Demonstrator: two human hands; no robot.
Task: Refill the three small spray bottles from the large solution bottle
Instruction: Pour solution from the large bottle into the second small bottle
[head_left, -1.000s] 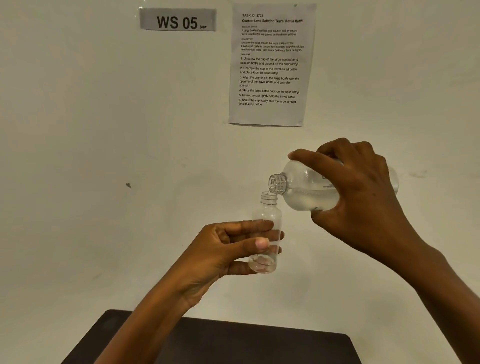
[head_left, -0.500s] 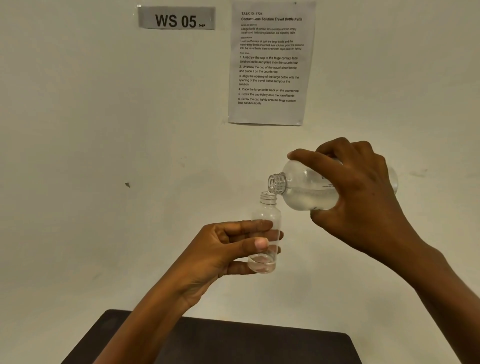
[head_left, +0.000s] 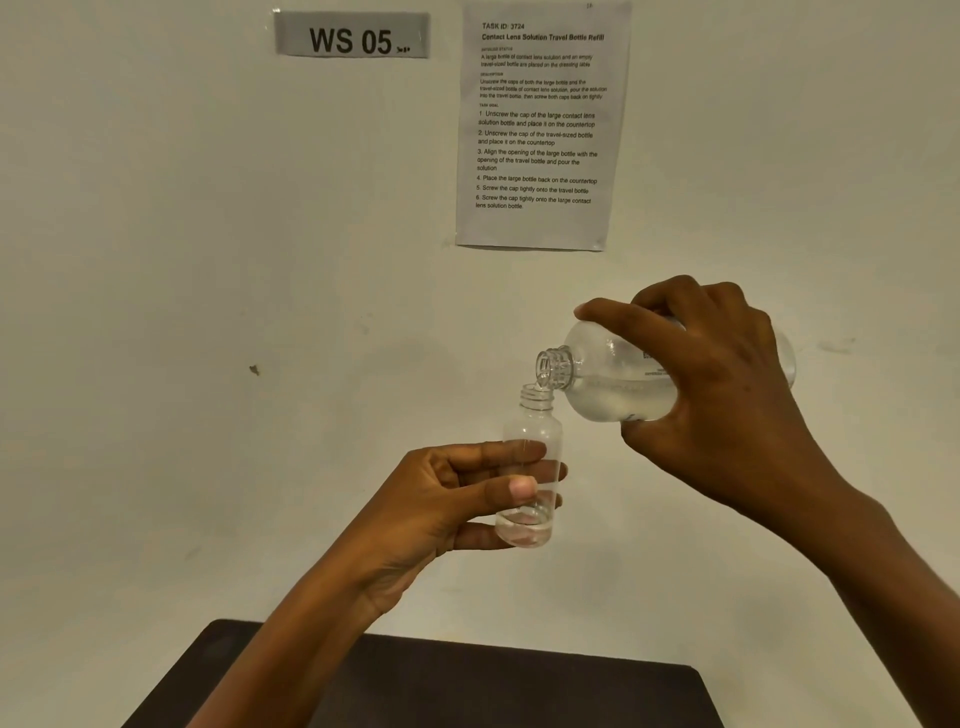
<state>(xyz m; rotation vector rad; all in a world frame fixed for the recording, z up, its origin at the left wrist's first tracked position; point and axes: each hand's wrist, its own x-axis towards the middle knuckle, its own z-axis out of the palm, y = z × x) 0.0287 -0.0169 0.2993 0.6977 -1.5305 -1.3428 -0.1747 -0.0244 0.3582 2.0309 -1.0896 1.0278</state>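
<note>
My left hand holds a small clear spray bottle upright in the air, its cap off and a little clear liquid at its bottom. My right hand grips the large clear solution bottle, tipped almost flat with its open neck pointing left. That neck sits just above and touching the small bottle's mouth, and a thin stream runs between them. The large bottle is about half full. No other small bottles or caps are in view.
A dark brown table top lies below my arms at the bottom of the view. Behind is a pale wall with a "WS 05" sign and a printed instruction sheet.
The liquid level in the small bottle has risen slightly. Both hands and both bottles have stayed almost in the same place.
</note>
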